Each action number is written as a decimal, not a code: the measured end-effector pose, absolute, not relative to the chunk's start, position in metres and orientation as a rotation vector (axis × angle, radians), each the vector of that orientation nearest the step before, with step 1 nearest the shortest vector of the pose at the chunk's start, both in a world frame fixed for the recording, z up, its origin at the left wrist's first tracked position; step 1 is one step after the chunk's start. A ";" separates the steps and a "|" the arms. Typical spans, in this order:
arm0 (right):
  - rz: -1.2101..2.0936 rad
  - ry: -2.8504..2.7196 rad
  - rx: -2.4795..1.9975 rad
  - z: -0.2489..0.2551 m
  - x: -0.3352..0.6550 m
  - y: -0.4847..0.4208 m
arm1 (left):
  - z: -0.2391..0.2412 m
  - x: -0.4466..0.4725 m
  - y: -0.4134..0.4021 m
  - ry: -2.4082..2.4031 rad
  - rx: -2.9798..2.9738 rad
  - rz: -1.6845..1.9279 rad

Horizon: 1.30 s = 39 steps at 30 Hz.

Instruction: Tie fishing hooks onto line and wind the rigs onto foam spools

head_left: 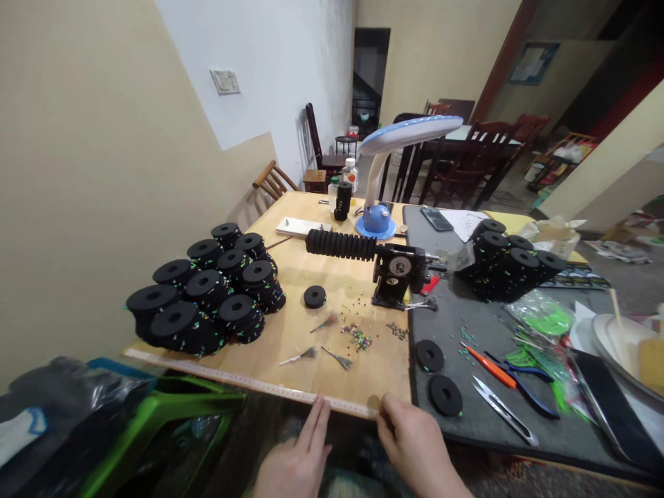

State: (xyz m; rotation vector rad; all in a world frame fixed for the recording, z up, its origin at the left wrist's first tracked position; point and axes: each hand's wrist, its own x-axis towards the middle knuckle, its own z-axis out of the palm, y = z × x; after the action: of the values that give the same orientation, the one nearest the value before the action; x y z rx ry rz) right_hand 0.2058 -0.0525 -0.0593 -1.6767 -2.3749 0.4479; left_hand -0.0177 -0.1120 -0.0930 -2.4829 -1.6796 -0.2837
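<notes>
A pale measuring tape [233,379] runs along the table's near edge. My left hand [297,460] rests its stretched-out index and middle fingers on the tape. At the tape's right end, my right hand [415,443] is closed with thumb and fingertips together; whatever it pinches is too small or hidden to make out. Just beyond my hands lie small feathery bundles [339,358], a scatter of coloured beads [357,337] and small dark metal pieces [398,330]. A single black foam spool [315,297] lies behind them.
Stacks of black foam spools [205,290] stand left, more [498,259] at right. A clamp device [397,273] holds a row of black discs beside a blue lamp [376,221]. On the grey mat [363,443] lie thread snips [503,411], pliers [529,387] and an orange-handled tool [490,366].
</notes>
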 end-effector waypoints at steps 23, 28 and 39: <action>-0.130 -1.758 -1.880 -0.050 0.283 -0.055 | -0.037 -0.006 -0.067 -1.524 -2.512 -1.086; 0.066 -1.725 -2.119 -0.061 0.294 -0.062 | -0.026 0.001 -0.064 -1.535 -2.587 -1.202; 0.464 -1.522 -1.652 -0.051 0.282 -0.065 | -0.005 0.025 -0.062 -1.819 -2.890 -1.565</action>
State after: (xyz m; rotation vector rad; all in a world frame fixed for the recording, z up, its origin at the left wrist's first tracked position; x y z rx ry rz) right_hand 0.2819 -0.0651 -0.0507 -1.6521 -1.5225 0.4635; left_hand 0.0252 -0.0619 -0.0047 -2.8900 -1.8193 -1.5648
